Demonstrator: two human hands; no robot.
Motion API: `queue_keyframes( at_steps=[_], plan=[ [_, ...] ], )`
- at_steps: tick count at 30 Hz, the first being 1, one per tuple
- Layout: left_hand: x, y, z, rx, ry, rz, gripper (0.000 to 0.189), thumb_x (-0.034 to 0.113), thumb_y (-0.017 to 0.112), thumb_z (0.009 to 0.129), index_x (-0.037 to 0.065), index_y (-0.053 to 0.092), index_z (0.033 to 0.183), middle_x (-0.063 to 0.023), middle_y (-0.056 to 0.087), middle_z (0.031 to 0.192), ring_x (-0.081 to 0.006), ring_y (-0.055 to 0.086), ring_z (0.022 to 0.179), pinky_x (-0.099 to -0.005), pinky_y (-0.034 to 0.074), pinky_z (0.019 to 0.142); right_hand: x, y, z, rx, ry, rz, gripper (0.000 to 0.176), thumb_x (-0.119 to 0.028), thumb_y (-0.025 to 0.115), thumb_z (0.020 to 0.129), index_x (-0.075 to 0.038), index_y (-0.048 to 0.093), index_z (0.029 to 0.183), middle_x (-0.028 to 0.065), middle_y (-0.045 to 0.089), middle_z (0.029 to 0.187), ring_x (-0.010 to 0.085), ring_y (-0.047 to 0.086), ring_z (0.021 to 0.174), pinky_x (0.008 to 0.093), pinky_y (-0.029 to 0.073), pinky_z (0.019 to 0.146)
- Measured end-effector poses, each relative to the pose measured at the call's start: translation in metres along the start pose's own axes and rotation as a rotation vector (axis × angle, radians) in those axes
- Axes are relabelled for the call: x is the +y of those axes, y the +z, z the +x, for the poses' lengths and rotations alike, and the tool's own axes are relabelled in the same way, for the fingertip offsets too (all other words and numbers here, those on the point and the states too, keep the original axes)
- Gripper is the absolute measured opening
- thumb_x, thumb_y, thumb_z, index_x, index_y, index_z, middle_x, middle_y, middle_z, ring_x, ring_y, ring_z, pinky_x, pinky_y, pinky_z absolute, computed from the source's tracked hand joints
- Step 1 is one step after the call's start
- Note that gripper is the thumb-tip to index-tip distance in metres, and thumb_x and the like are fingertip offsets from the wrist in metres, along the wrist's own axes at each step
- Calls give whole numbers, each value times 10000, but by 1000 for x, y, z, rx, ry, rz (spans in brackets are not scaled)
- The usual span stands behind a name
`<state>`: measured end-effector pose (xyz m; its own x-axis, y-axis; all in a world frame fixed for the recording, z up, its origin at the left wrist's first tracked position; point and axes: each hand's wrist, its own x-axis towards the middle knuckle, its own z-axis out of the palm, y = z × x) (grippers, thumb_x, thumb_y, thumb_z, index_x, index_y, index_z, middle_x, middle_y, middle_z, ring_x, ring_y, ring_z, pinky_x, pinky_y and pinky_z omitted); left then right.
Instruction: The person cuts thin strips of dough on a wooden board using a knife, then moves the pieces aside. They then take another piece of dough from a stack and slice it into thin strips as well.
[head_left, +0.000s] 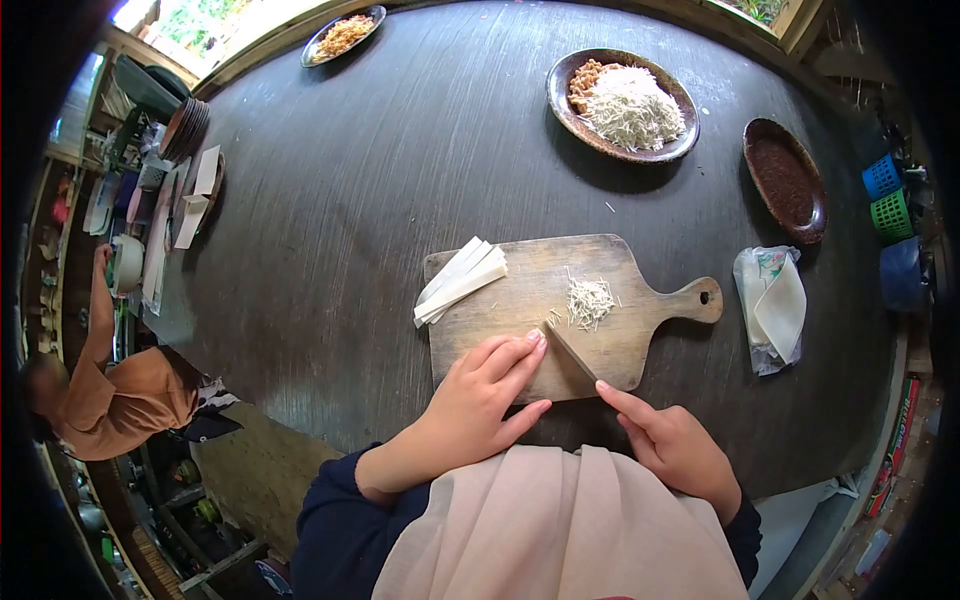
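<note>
A wooden cutting board (500, 319) with a handle on its right lies on the dark table. My right hand (672, 440) grips a knife (572, 352), its blade pointing up and left over the board. Close to the blade tip, my left hand (487, 400) has its fingers pressed together on the board; whatever lies beneath them is hidden, and its thumb stands apart. Thin white shreds (590, 302) form a small pile just beyond the blade. At the board's upper left rest several flat white strips (462, 281), partly over the edge.
Beyond the board stands a plate (560, 107) of white shreds and brown pieces. An oval brown dish (785, 180) and a plastic packet (771, 310) are on the right. Another plate (374, 27) of food sits far back. At left, a person (125, 400) reaches toward a white pot (128, 265).
</note>
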<state>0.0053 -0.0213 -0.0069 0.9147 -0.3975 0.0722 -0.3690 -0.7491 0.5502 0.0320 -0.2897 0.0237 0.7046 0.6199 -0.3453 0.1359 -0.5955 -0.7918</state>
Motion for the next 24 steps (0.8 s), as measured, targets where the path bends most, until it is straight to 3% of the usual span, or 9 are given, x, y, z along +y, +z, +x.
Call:
queue_keyframes(
  at_steps=[3,5,24],
  plan=[
    [-1,1,-1,5,-2,10,604,291,727,873,-61,557,1333,-157,538,1374,-334,506,1256,-419,421,1047,3,2,0,2,-77,-9,506,-112,590,971,-205,488,1458,211,615,685,375,623,577,443,496,559],
    [-1,2,-2,8,3,6,603,291,728,872,-61,558,1331,-159,538,1374,-334,506,1255,-420,421,1048,3,3,0,-7,-76,1,513,-39,596,947,-169,519,1437,206,603,699,353,592,549,397,471,558],
    [-1,1,-1,3,7,-2,607,304,728,872,-71,563,1320,-162,536,1379,-337,501,1261,-425,419,1053,6,0,2,-55,-75,33,601,-6,604,910,-200,494,1468,209,653,772,353,636,600,380,507,609]
  ],
)
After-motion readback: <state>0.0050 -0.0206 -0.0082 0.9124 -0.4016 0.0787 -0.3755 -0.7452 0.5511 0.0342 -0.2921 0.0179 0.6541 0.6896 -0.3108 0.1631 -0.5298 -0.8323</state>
